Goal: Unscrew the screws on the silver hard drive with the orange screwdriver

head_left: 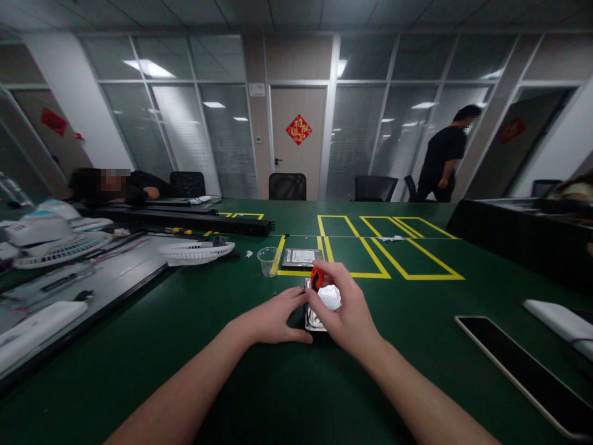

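Left of the hard drive [330, 298] stand a white basket [197, 251], then a clear cup [267, 259]; left hand [273, 318] lies open on the desk [185, 346], fingertips touching the drive's left edge; second drive [302, 257] just beyond; the hard drive lies flat, touched by both hands, long axis pointing away from the person; right hand [347, 315], over its right side, grips an upright orange-handled screwdriver [315, 278]; phone [523, 371] well right.

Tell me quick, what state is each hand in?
Left hand: open, fingertips resting on the hard drive's left edge.
Right hand: closed on the orange-handled screwdriver, over the drive.
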Available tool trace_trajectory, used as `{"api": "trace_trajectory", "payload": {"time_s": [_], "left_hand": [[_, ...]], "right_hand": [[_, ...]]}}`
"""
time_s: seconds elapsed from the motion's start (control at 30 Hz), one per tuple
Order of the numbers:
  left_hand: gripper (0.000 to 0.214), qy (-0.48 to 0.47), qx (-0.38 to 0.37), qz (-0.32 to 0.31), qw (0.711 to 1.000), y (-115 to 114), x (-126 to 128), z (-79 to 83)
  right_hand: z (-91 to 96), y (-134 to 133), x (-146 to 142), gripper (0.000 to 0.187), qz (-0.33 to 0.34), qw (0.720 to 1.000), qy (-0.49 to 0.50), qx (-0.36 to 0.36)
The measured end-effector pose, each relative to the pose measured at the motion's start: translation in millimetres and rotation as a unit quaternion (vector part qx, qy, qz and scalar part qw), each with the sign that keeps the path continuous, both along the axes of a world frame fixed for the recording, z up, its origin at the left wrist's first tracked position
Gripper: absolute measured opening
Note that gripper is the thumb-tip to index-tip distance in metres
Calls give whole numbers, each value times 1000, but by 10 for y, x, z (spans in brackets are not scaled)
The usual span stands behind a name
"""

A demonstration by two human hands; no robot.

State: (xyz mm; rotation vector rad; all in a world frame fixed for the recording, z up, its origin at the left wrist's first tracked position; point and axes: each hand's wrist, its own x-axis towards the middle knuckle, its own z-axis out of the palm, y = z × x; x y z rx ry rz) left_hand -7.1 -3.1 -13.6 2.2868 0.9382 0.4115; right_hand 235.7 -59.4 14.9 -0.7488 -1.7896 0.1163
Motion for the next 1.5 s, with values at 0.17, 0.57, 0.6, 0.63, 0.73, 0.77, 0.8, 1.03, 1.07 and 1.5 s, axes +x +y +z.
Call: {"api": "trace_trajectory", "payload": {"time_s": [0.17, 0.57, 0.6, 0.63, 0.73, 0.77, 0.8, 1.03, 1.07, 1.5], "left_hand": [[111, -1, -6, 1, 1000, 20, -7, -43], [108, 0, -9, 1, 1000, 4, 7, -16], [109, -3, -7, -1, 1000, 6, 5, -22], [109, -6, -5, -3, 1000, 10, 3, -27], [111, -9, -6, -10, 1000, 19, -2, -31], [113, -6, -9, -9, 1000, 20, -2, -28], [114, -3, -12, -7, 1000, 21, -2, -24], [102, -4, -2, -6, 1000, 9, 1, -22], [101, -5, 0, -5, 1000, 8, 0, -27], [99, 9, -14, 5, 1000, -21, 25, 34]], "right_hand": [[-6, 20, 4, 52, -6, 1000, 5, 4], [-24, 35, -4, 52, -8, 1000, 5, 1], [-29, 40, -4, 52, -10, 1000, 5, -1], [-35, 42, -4, 53, -12, 1000, 5, -2], [-55, 31, -1, 55, -15, 1000, 6, -13], [-61, 25, 1, 57, -14, 1000, 8, -20], [-67, 19, 3, 58, -14, 999, 10, -27], [-45, 24, 13, 53, -4, 1000, 5, -9], [-36, 28, 13, 52, -3, 1000, 4, -2], [-64, -21, -8, 60, 17, 999, -2, -33]]}}
